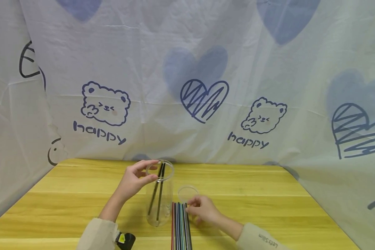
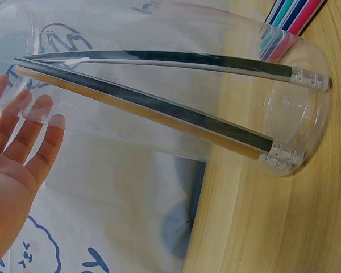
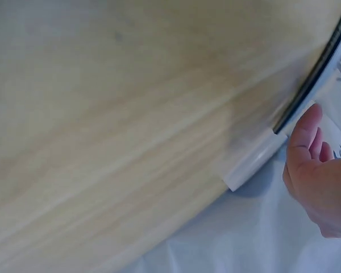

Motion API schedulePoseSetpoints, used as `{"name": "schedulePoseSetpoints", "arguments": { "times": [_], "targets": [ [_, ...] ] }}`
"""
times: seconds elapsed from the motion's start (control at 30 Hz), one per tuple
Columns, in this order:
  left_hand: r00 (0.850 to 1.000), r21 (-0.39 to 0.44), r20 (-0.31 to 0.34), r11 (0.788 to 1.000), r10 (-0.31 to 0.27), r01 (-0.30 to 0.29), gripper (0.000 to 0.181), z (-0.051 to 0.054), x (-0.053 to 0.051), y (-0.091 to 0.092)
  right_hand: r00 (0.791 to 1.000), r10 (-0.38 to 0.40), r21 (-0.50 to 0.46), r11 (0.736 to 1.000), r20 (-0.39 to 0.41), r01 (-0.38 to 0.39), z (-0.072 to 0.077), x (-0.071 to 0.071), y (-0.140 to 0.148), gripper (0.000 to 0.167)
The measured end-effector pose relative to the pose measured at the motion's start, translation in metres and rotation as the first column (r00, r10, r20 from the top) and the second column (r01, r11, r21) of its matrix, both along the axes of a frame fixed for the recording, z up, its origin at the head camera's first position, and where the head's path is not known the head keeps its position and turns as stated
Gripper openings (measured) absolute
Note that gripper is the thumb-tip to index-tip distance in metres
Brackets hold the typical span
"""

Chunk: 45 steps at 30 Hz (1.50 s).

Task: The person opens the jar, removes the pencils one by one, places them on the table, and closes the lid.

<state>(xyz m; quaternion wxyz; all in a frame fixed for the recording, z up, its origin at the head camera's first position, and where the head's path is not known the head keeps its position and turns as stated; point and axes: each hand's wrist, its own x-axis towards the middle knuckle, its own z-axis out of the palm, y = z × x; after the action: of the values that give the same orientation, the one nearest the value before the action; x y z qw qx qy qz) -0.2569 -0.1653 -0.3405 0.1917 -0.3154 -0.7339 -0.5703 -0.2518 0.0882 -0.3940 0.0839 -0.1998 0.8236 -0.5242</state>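
Observation:
A tall clear plastic jar [image 1: 167, 208] stands on the table, with a few dark pencils [image 2: 176, 105] leaning inside it, their metal eraser ends at the bottom. My left hand [image 1: 137, 177] holds the jar near its rim, thumb on the near side and fingers on the far side. To the jar's right lies a row of pencils [image 1: 179, 225] in several colours, side by side. My right hand [image 1: 204, 210] is at the far end of that row, its fingertips by the rightmost dark pencil [image 3: 315, 79]. Thumb and index finger look apart in the right wrist view.
A clear round lid [image 1: 184, 188] lies beyond the row of pencils, partly behind the right hand. The wooden table [image 1: 253, 194] ends at a pale printed cloth [image 1: 156, 114] hanging behind it. A black device [image 1: 126, 240] sits at the left cuff.

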Motion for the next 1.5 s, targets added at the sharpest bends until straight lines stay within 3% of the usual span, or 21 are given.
{"name": "schedulePoseSetpoints", "arguments": {
  "times": [0.4, 0.73, 1.0, 1.5],
  "targets": [
    [0.999, 0.002, -0.039, 1.000, -0.009, 0.009, 0.037, 0.000, 0.001, 0.000, 0.996, -0.027, -0.054, 0.998, -0.079, 0.023, 0.019, -0.007, -0.003, 0.021],
    [1.000, 0.007, -0.017, 1.000, -0.008, 0.009, 0.037, 0.000, 0.000, 0.000, 0.986, -0.073, -0.108, 0.993, -0.148, 0.057, 0.039, -0.010, -0.009, 0.019],
    [0.999, 0.005, -0.042, 1.000, -0.012, 0.012, 0.037, 0.000, 0.000, 0.000, 0.979, -0.112, -0.153, 0.985, -0.171, 0.086, 0.057, -0.010, -0.016, 0.020],
    [0.999, 0.002, -0.040, 1.000, -0.005, 0.005, 0.036, -0.001, -0.001, 0.000, 0.958, -0.097, -0.189, 0.981, -0.269, 0.047, 0.084, -0.016, -0.025, 0.020]
  ]
}}
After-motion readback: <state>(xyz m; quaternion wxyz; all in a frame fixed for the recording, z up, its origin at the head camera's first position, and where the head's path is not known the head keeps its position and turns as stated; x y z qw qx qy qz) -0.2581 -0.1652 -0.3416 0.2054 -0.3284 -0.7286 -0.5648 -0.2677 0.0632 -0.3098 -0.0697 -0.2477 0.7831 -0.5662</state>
